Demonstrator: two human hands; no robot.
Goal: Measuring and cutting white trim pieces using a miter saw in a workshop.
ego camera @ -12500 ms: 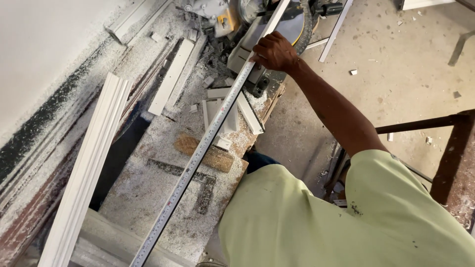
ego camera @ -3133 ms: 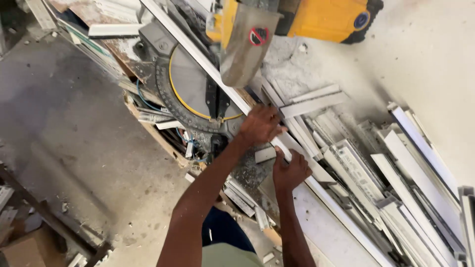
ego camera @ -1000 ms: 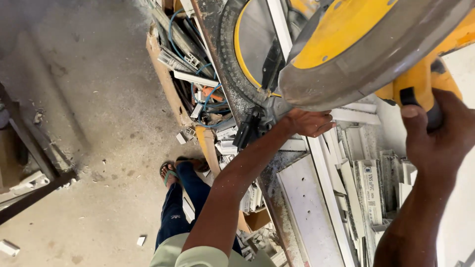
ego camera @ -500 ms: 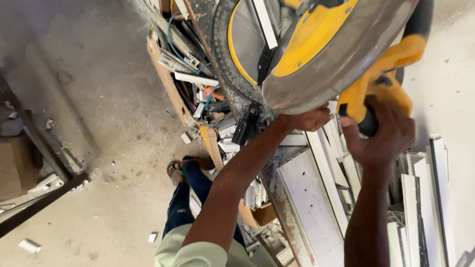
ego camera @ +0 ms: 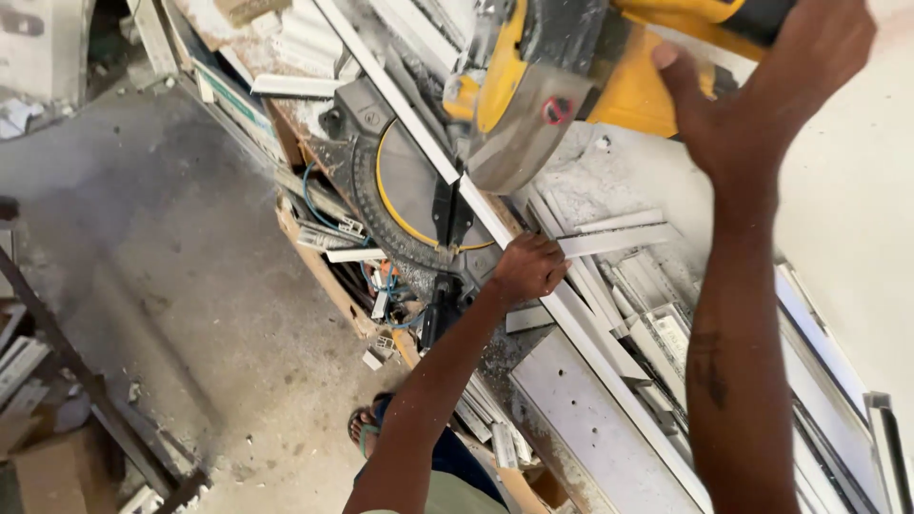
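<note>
My right hand (ego camera: 762, 90) is closed around the handle of a yellow mitre saw (ego camera: 609, 67) at the top of the head view. Its grey blade guard (ego camera: 528, 114) hangs just above a long white profile strip (ego camera: 590, 352). The strip runs diagonally from the top middle across the saw's round turntable (ego camera: 405, 190) to the lower right. My left hand (ego camera: 528, 266) presses down on the strip, gripping it just right of the blade. Whether the blade touches the strip is hidden by the guard.
Several white profile offcuts (ego camera: 619, 228) lie piled on the dusty bench to the right of the saw. Cables and scraps (ego camera: 381, 286) hang under the bench edge. A dark metal frame (ego camera: 95, 400) and a cardboard box (ego camera: 43, 466) stand on the concrete floor at lower left. My sandalled foot (ego camera: 364, 430) is below.
The view has swung and pulled back from the saw head. The saw head now sits lower over the strip, my right hand still on its handle. My left hand stays on the strip.
</note>
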